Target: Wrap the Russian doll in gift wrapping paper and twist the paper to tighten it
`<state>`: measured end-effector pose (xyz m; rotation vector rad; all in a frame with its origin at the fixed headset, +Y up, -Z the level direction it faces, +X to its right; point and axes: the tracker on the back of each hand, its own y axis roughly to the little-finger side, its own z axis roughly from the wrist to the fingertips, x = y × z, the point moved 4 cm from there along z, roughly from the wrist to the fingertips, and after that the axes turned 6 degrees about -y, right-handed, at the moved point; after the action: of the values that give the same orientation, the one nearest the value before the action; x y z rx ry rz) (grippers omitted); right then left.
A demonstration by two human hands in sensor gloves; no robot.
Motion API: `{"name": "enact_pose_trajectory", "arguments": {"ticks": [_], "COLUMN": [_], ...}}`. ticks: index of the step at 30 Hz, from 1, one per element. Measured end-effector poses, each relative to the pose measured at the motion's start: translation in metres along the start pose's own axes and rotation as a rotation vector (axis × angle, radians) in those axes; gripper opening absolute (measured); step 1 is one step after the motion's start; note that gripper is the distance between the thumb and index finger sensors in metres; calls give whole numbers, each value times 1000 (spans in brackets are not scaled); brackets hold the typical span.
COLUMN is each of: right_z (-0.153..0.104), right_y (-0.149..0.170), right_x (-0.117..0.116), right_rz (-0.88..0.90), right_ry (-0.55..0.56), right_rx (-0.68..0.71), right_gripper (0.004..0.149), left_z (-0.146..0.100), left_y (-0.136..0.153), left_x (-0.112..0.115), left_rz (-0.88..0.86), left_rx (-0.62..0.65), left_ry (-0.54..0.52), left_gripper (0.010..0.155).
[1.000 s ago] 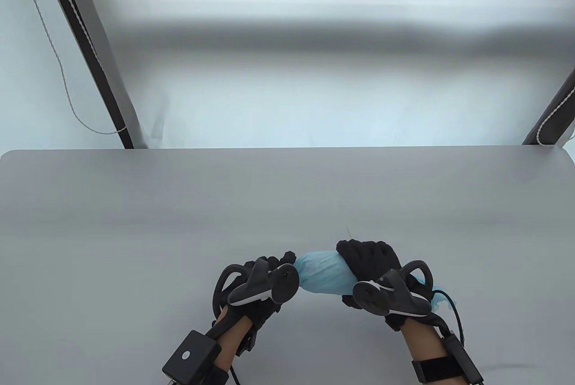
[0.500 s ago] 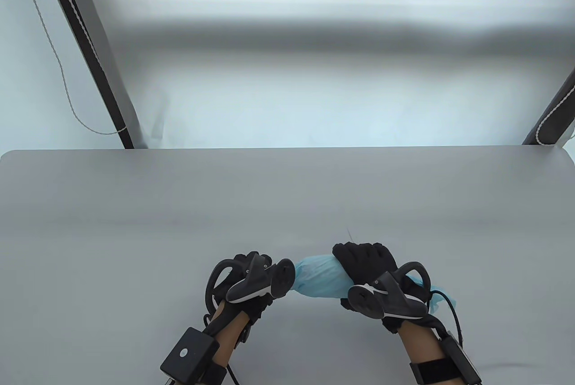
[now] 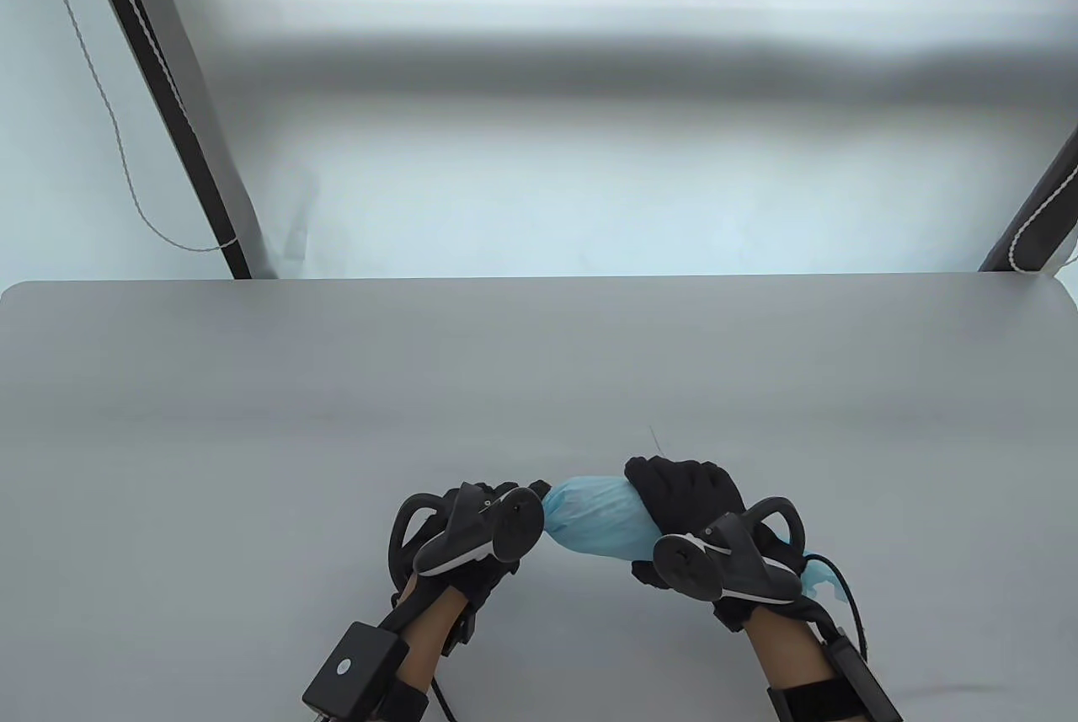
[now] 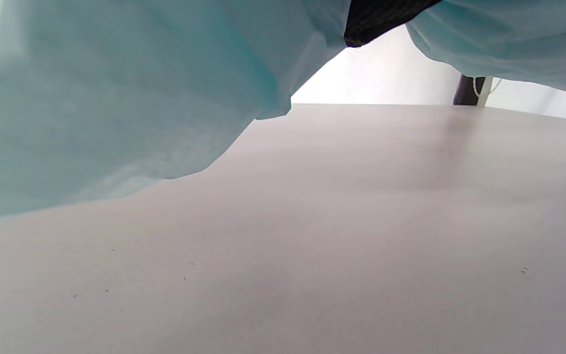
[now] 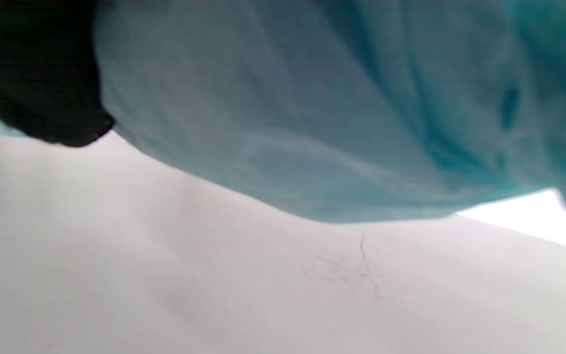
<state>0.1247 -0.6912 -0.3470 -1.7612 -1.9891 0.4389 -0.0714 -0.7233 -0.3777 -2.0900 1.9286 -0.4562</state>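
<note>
Currently: wrapped doll held between two hands, left tail at the twist

Item 1, gift wrapping paper. Light blue, thin and crinkled, drawn into a rounded sausage-shaped bundle lying crosswise near the front edge of the surface. The wrist views show it clear of the surface along its underside, so it appears to be held up rather than resting. It narrows to a neck at its left end; a loose blue tail shows past the right wrist.

Item 2, Russian doll. Not visible; judged to sit inside the bundle, whose swollen middle suits it.

Item 3, right hand. Placed over the bundle's right part, fingers curled across the top and gripping it through the paper. Likely purpose: to hold the body steady so the paper, not the doll, takes the turn.

Item 4, left hand. Set at the narrowed left end, where the paper gathers. Its tracker hides the fingers from above; the left wrist view shows one dark fingertip against the paper between a loose flap and the bundle. It probably pinches the neck, but how far the fingers are closed cannot be told.

Item 5, step in hand. Judged to be tightening the left end by twisting; the right tail looks still loose.
</note>
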Motion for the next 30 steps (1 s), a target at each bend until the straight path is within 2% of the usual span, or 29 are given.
{"name": "enact_pose_trajectory", "arguments": {"ticks": [4, 12, 13, 15, 16, 20, 22, 25, 28, 30], "right_z": [-1, -1, 0, 1, 0, -1, -2, -2, -4, -5], "right_y": [1, 6, 5, 7, 8, 16, 17, 16, 13, 12], "right_x": [-2, -4, -4, -3, -3, -3, -2, 1, 7, 9], "right_rz": [32, -17, -45, -98, -90, -56, -55, -44, -68, -67], "right_ry": [-3, -22, -24, -25, -25, -15, -5, 3, 26, 34], "right_rx": [-3, -6, -9, -13, -17, -23, -18, -2, 23, 31], "right_gripper": [119, 119, 119, 119, 119, 119, 118, 119, 119, 118], "left_z": [0, 0, -1, -3, -4, 0, 0, -2, -5, -4], "left_y": [-3, -3, -2, 0, 2, 15, 19, 26, 27, 28], "left_x": [1, 10, 12, 16, 15, 7, 8, 6, 12, 15], "left_rz": [-100, -91, -100, -208, -260, -550, -697, -775, -806, -817], "left_rx": [46, 88, 93, 133, 123, 45, 28, 43, 80, 71], "left_ry": [2, 90, 132, 237, 228, 191, 293, 316, 417, 441], "left_gripper": [52, 57, 62, 85, 86, 72, 67, 66, 66, 74]}}
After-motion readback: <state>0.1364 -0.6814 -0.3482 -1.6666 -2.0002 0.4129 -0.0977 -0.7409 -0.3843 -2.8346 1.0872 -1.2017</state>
